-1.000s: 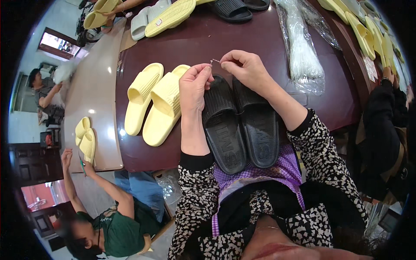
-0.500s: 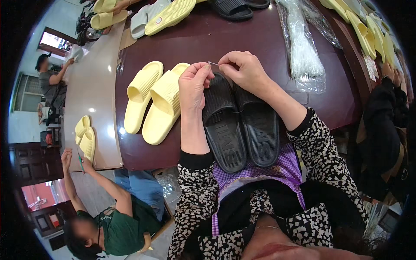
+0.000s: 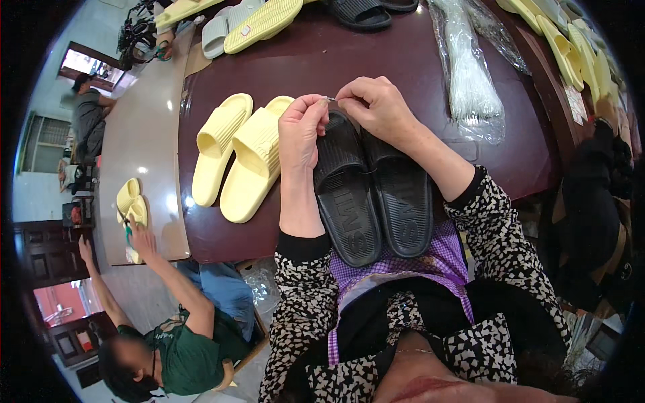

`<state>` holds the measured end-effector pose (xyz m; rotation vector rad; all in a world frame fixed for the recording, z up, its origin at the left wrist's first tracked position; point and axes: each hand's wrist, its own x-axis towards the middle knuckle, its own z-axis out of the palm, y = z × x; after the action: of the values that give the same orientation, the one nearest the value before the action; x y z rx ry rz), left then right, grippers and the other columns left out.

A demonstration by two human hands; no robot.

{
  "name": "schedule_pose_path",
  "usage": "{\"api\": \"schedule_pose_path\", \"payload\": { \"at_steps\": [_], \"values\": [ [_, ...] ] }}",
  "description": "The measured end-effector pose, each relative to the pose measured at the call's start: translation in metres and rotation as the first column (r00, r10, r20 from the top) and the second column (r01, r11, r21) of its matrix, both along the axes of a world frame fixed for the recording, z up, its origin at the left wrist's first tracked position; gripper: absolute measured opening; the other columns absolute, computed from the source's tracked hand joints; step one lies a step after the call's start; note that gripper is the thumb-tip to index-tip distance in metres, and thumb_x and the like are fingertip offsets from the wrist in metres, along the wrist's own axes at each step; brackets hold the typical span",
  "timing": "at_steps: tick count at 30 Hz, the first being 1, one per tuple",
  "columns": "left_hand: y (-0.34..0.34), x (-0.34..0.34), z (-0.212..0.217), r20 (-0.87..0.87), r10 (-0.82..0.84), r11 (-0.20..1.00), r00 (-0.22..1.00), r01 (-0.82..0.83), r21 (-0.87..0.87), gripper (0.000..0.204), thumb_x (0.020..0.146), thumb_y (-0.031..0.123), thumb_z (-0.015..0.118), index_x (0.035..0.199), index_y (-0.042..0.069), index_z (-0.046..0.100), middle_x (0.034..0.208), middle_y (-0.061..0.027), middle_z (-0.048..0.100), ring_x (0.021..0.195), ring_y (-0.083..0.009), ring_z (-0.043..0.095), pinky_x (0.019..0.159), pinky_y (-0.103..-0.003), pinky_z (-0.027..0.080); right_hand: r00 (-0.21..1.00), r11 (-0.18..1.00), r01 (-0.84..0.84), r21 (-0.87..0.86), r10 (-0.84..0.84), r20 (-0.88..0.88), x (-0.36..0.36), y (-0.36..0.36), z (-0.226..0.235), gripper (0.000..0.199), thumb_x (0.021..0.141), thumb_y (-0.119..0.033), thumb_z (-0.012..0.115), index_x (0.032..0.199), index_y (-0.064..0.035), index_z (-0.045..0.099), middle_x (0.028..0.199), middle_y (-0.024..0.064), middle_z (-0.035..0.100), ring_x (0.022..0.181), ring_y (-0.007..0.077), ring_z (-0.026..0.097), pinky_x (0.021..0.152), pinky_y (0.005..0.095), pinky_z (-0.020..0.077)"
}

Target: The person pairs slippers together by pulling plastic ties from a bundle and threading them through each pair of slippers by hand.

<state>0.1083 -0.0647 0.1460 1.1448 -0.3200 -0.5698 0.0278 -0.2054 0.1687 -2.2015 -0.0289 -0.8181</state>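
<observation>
My left hand and my right hand meet above the toes of a pair of black slide sandals. Both are closed in a pinch on a thin, clear plastic tie, stretched between the fingertips. The left black sandal and the right black sandal lie side by side, toes away from me, heels over the table's near edge. A thin strand joins them near the straps. Just left of my left forearm, a pair of pale yellow slides rests on the dark table.
A plastic bag of clear strands lies at the back right. Yellow slides and dark slides stand along the far side. At left, a co-worker's hand with green-handled scissors is at small yellow slides. More yellow slides line the right.
My hands stay almost in place, still pinching the tie. The co-worker at left has lowered the scissors onto the small yellow slides. The person farther back has turned and shifted.
</observation>
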Motion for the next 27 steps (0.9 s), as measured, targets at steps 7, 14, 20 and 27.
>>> {"api": "schedule_pose_path", "payload": {
  "at_steps": [7,14,20,27],
  "values": [
    [0.001,0.003,-0.003,-0.016,-0.038,0.998,0.999,0.037,-0.043,0.005,0.082,0.006,0.062,0.085,0.003,0.063,0.066,0.0027,0.055,0.053,-0.0035,0.045,0.048,-0.017,0.035,0.998,0.994,0.01,-0.11,-0.004,0.059,0.001,0.002,-0.004,0.002,0.075,-0.007,0.063,0.077,-0.0066,0.063,0.073,0.006,0.062,0.066,0.0211,0.058,0.071,0.0309,0.0413],
    [0.005,0.003,-0.004,-0.062,-0.094,0.992,0.994,0.087,-0.094,0.005,0.08,0.003,0.061,0.085,0.002,0.064,0.068,0.0011,0.057,0.054,-0.0049,0.047,0.05,-0.018,0.036,0.998,0.995,0.007,-0.104,-0.001,0.056,-0.001,0.005,0.0,0.002,0.075,-0.005,0.062,0.076,-0.0063,0.063,0.072,0.006,0.062,0.069,0.023,0.058,0.071,0.0317,0.0423],
    [0.006,0.003,-0.001,-0.049,-0.161,0.979,0.986,0.153,-0.136,0.004,0.081,0.004,0.06,0.084,0.002,0.062,0.063,0.0026,0.052,0.053,-0.0056,0.044,0.052,-0.021,0.038,0.999,0.999,-0.019,-0.039,0.02,0.027,-0.002,0.006,0.002,0.002,0.075,-0.004,0.062,0.076,-0.0059,0.062,0.072,0.0066,0.062,0.07,0.0237,0.057,0.07,0.0324,0.0435],
    [0.007,0.004,-0.006,-0.074,-0.183,0.969,0.98,0.167,-0.183,0.005,0.08,0.003,0.062,0.085,0.003,0.064,0.068,0.0015,0.057,0.054,-0.0048,0.046,0.051,-0.019,0.038,1.0,1.0,-0.026,-0.015,0.026,0.007,-0.002,0.01,0.004,0.003,0.075,-0.004,0.061,0.077,-0.0059,0.062,0.073,0.0072,0.062,0.07,0.0239,0.057,0.069,0.0326,0.0445]
  ]
}}
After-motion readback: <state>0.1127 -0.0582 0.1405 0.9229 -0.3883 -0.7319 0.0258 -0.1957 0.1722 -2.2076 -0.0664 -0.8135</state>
